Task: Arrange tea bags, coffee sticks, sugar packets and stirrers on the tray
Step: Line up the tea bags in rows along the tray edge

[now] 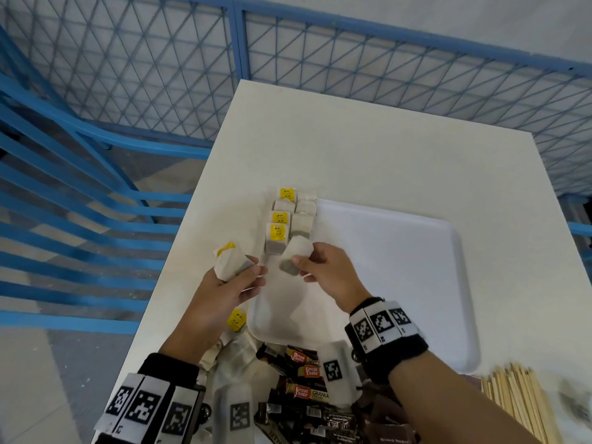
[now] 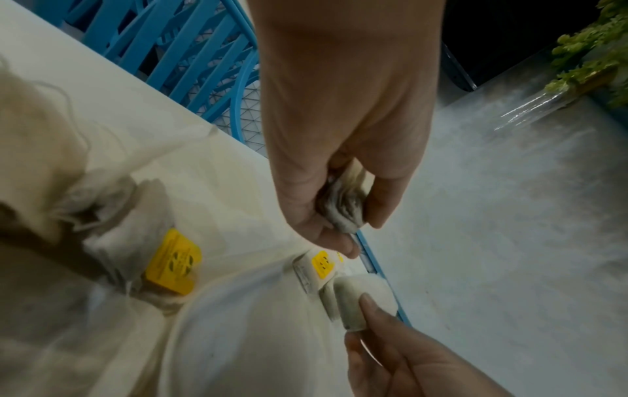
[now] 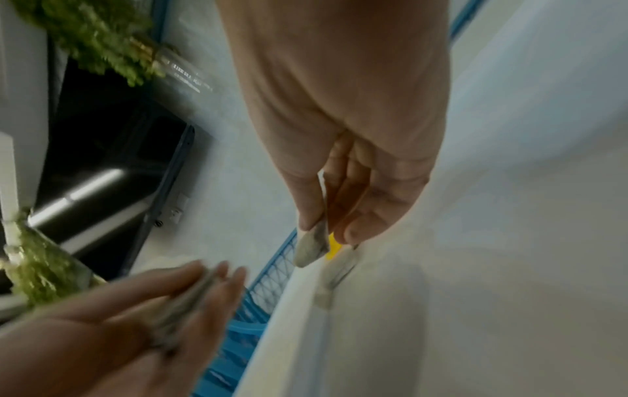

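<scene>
A white tray [image 1: 400,267] lies on the white table. Two rows of tea bags [image 1: 290,219], some showing yellow tags, run along the tray's left edge. My left hand [image 1: 237,277] grips a small stack of tea bags [image 1: 229,262] just left of the tray; the left wrist view shows the stack [image 2: 343,204] between thumb and fingers. My right hand [image 1: 320,267] pinches a single tea bag [image 1: 294,254] at the near end of the rows; the right wrist view shows this tea bag [image 3: 311,247] between my thumb and forefinger.
Near me lie loose tea bags [image 1: 235,322], a heap of dark coffee sticks [image 1: 304,379] and a bundle of wooden stirrers [image 1: 519,402] at the right. A blue mesh fence [image 1: 128,75] and a blue chair [image 1: 80,187] stand beyond the table's left and far edges.
</scene>
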Demonstrator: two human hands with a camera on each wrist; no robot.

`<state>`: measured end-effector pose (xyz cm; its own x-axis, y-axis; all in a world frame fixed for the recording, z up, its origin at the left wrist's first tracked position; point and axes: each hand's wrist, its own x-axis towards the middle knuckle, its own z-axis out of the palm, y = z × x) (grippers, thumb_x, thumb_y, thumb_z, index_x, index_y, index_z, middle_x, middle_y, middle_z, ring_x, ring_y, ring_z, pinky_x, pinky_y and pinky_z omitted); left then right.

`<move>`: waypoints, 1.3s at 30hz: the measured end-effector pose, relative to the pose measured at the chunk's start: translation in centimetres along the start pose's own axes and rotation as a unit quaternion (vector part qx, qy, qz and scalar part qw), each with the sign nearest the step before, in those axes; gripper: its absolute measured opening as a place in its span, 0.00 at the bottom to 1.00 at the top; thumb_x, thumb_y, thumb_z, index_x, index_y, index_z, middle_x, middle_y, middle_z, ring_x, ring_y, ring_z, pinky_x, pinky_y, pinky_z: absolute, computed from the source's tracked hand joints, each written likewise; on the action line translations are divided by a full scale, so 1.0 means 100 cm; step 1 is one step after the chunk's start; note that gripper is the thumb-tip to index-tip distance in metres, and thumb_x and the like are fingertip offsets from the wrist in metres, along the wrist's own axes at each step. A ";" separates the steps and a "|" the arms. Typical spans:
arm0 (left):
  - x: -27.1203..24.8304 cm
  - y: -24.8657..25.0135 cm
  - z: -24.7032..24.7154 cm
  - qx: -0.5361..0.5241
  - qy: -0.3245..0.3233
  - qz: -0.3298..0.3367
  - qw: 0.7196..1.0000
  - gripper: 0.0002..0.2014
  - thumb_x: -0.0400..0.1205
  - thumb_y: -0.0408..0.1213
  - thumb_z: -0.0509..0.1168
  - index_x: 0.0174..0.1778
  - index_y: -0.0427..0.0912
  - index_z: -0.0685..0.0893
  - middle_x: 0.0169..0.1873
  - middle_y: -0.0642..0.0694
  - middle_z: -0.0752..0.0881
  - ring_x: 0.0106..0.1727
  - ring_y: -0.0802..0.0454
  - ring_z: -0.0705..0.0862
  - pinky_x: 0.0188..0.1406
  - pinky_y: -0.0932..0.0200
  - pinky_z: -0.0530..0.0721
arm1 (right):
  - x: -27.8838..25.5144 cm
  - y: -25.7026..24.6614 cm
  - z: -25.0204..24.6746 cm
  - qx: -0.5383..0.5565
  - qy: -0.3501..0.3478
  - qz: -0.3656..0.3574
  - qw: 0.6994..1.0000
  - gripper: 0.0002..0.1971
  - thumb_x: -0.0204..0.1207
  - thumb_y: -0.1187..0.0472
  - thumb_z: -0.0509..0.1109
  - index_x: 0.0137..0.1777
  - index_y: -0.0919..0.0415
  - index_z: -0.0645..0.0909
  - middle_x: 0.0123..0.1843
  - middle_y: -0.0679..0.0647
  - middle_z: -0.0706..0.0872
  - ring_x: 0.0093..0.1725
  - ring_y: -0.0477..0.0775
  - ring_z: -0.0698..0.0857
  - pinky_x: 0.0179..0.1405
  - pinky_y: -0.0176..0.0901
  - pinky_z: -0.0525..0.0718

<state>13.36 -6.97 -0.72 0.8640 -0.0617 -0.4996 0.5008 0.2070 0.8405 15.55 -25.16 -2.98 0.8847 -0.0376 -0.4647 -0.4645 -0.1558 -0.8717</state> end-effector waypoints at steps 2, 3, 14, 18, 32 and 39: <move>-0.001 -0.001 -0.002 -0.006 0.002 -0.009 1.000 0.05 0.82 0.28 0.62 0.49 0.37 0.82 0.41 0.42 0.88 0.37 0.55 0.87 0.38 0.66 0.86 | 0.016 0.001 -0.006 -0.036 0.028 -0.006 0.999 0.11 0.71 0.64 0.76 0.47 0.59 0.77 0.36 0.55 0.84 0.33 0.50 0.82 0.31 0.36 0.80; -0.001 -0.001 -0.003 -0.010 0.002 -0.014 1.000 0.05 0.82 0.28 0.61 0.51 0.35 0.82 0.41 0.42 0.87 0.38 0.55 0.87 0.37 0.66 0.86 | 0.023 0.001 -0.008 -0.057 0.040 -0.010 0.998 0.13 0.69 0.64 0.77 0.45 0.56 0.74 0.35 0.55 0.83 0.32 0.50 0.82 0.30 0.36 0.79; -0.003 0.002 -0.005 -0.041 -0.015 -0.047 0.998 0.10 0.84 0.24 0.53 0.52 0.29 0.80 0.48 0.41 0.83 0.40 0.46 0.88 0.38 0.64 0.88 | 0.053 -0.012 -0.010 -0.179 0.047 -0.045 0.982 0.24 0.64 0.67 0.80 0.53 0.60 0.68 0.39 0.57 0.80 0.39 0.57 0.81 0.43 0.50 0.84; -0.006 0.003 -0.004 -0.022 -0.031 -0.039 0.999 0.09 0.84 0.25 0.55 0.54 0.31 0.80 0.48 0.43 0.86 0.42 0.49 0.89 0.44 0.63 0.88 | 0.054 -0.011 -0.010 -0.201 0.050 -0.060 0.976 0.28 0.65 0.68 0.80 0.59 0.64 0.67 0.37 0.55 0.79 0.36 0.52 0.77 0.34 0.39 0.78; -0.013 0.003 -0.003 0.097 -0.055 0.022 0.994 0.09 0.79 0.31 0.66 0.52 0.45 0.85 0.40 0.48 0.92 0.40 0.55 0.89 0.38 0.67 0.86 | -0.017 -0.026 0.013 -0.104 -0.135 -0.088 0.981 0.04 0.77 0.52 0.69 0.42 0.49 0.81 0.37 0.47 0.84 0.33 0.43 0.80 0.30 0.28 0.77; -0.017 0.001 -0.005 0.106 -0.052 0.039 0.992 0.08 0.78 0.31 0.66 0.50 0.46 0.86 0.37 0.52 0.92 0.37 0.58 0.88 0.37 0.67 0.86 | -0.029 -0.016 0.017 0.020 -0.129 -0.054 0.990 0.09 0.75 0.65 0.71 0.53 0.69 0.83 0.39 0.56 0.84 0.32 0.45 0.83 0.33 0.33 0.83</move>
<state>11.92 -6.31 0.14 0.8955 -0.1566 -0.4165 0.4225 0.0052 0.9064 13.69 -23.16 -0.52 0.8922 0.2322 -0.3875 -0.3730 -0.1051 -0.9218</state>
